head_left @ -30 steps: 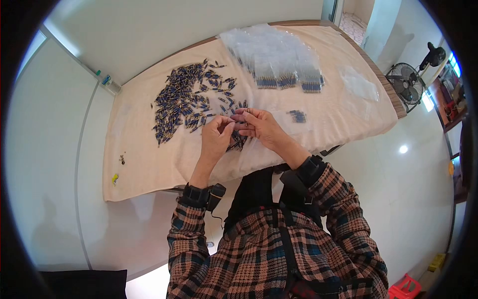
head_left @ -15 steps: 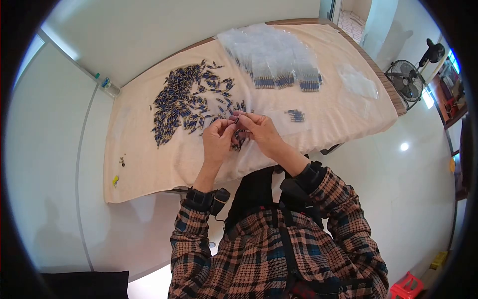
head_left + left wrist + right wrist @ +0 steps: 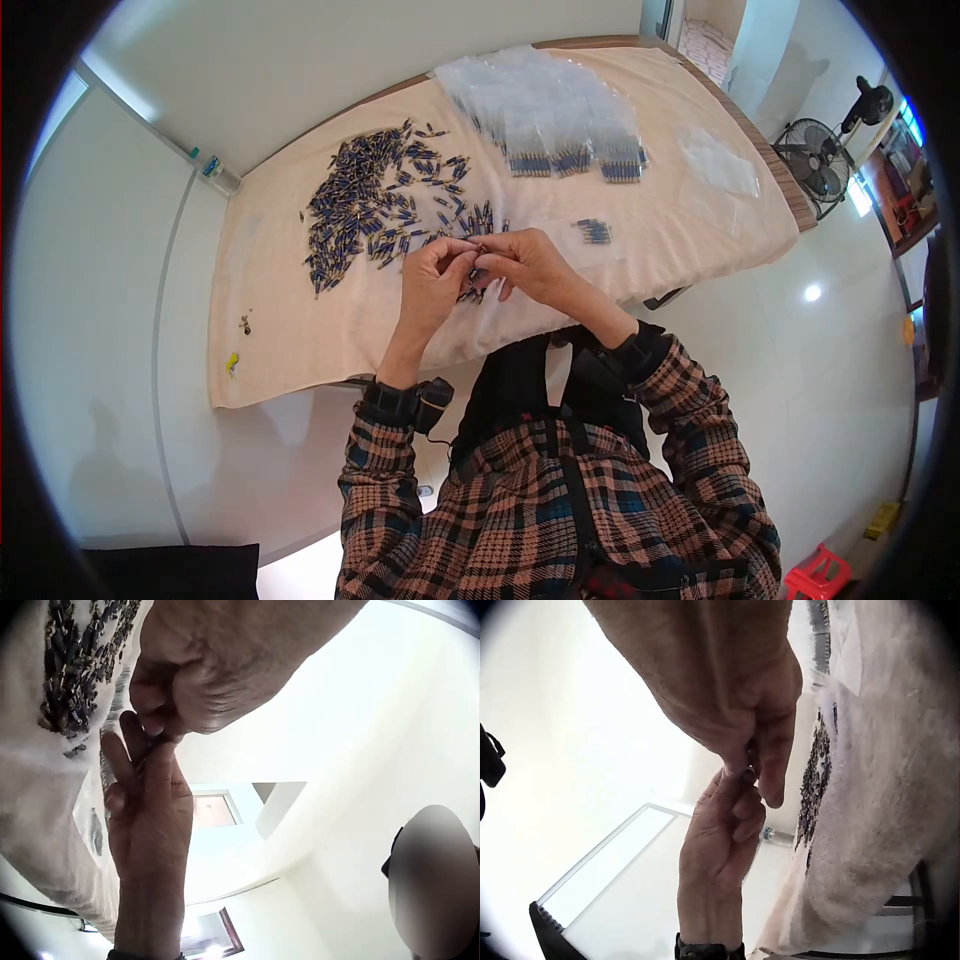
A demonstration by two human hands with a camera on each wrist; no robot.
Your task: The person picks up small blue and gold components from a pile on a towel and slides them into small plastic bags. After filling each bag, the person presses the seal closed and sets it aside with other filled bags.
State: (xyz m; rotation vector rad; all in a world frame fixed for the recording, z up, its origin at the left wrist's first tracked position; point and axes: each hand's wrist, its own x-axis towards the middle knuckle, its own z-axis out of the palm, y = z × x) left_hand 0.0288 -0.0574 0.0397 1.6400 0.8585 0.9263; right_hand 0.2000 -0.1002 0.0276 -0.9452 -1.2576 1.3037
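Above the near part of the cloth-covered table, my left hand and right hand meet fingertip to fingertip. Between them they pinch a small shiny metal plug, mostly hidden by the fingers. In the left wrist view the right hand has its thumb and forefinger at the left hand's fingertips, other fingers spread. Under and just beyond the hands lies a small group of blue-and-gold plugs. A far larger heap of the same plugs spreads to the left.
Clear bags of plugs overlap at the back. A few plugs lie on a plastic bag right of the hands. More flat plastic bags sit at the right edge. Small loose bits and a yellow item lie front left.
My right hand has turned and lowered its fingers, closing in on the left fingertips. The left hand stays nearly in place. The heap and bags look unchanged.
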